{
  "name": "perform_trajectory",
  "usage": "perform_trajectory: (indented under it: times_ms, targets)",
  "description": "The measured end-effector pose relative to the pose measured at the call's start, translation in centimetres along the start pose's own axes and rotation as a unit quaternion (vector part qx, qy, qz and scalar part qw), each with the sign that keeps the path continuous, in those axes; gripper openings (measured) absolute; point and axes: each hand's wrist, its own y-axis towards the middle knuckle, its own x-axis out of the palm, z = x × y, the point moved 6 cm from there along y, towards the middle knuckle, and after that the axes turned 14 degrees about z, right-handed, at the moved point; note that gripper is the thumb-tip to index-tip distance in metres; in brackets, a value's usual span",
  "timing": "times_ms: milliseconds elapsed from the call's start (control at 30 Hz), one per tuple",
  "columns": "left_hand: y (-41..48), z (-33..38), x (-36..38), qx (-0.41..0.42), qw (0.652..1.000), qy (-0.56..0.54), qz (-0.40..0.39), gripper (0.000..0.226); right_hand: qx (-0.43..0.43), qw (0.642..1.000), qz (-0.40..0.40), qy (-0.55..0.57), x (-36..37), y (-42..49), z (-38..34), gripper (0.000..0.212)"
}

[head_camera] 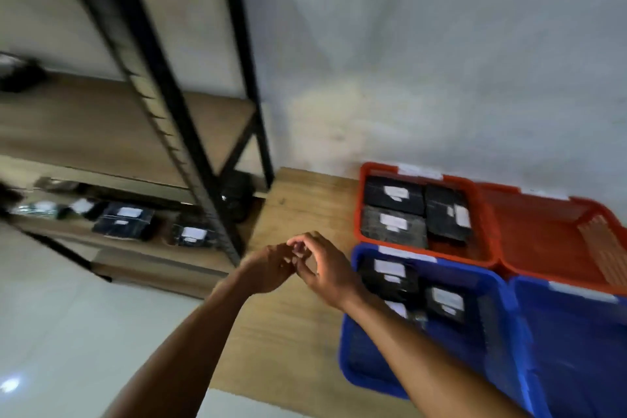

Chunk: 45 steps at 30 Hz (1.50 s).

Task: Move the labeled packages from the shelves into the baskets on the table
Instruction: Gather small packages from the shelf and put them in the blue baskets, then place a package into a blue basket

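While left hand (268,270) touches right hand (327,266) (blurred) | blue basket (343,349) rim beside

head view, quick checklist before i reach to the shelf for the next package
1. Hands free of a package: ok. The left hand and right hand meet at the fingertips over the table, with no package between them.
2. Packages left to fetch: ok. A labeled package and others lie on the lower shelf.
3. Basket with room: ok. The right red basket shows a bare floor.
4. Left red basket: probably not ok. Three packages cover most of its floor.
5. Labels readable for sorting: cannot tell because of motion blur.
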Motion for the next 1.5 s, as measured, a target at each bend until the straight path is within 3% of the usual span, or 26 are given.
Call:
perform_trajectory:
  times_ms: [133,267,333,533,767,1200,1367,1500]
  targets:
    - [-3.9,-6.4,-11.6,-0.024,0.995,0.07,0.065,0.012,-0.078,0.99,-0.111,-0.024,7.6,4.5,-8.7,0.024]
    - [-7.3,-13.7,-23.2,-0.079,0.984,0.136,0.079,0.016,-0.104,0.968,-0.221,-0.059,16.0,8.4,-17.8,0.025]
    - [-8.2,-17.0,-28.3,-0.093,0.976,0.165,0.105,0.018,-0.125,0.961,-0.234,-0.075,19.6,10.5,-21.7,0.025]
    - [-11.3,-22.8,-41.6,-0.118,0.951,0.168,0.23,0.026,-0.096,0.979,-0.169,-0.056,25.7,17.7,-31.5,0.027]
    - [-12.2,-29.5,-49.8,-0.106,0.926,0.176,0.318,0.028,-0.067,0.989,-0.127,-0.04,33.0,25.8,-35.4,0.026]
    - [-1.5,-44.7,-61.2,-0.082,0.928,0.226,0.286,0.043,0.077,0.994,-0.065,0.039,48.1,44.2,-35.7,0.032]
    - [3.2,-49.4,-63.0,-0.061,0.938,0.218,0.261,0.048,0.175,0.983,-0.017,0.057,51.2,49.1,-34.7,0.052]
    - [6.7,-52.4,-62.9,-0.057,0.951,0.223,0.207,0.071,0.243,0.968,0.046,0.048,52.6,52.2,-33.5,0.073]
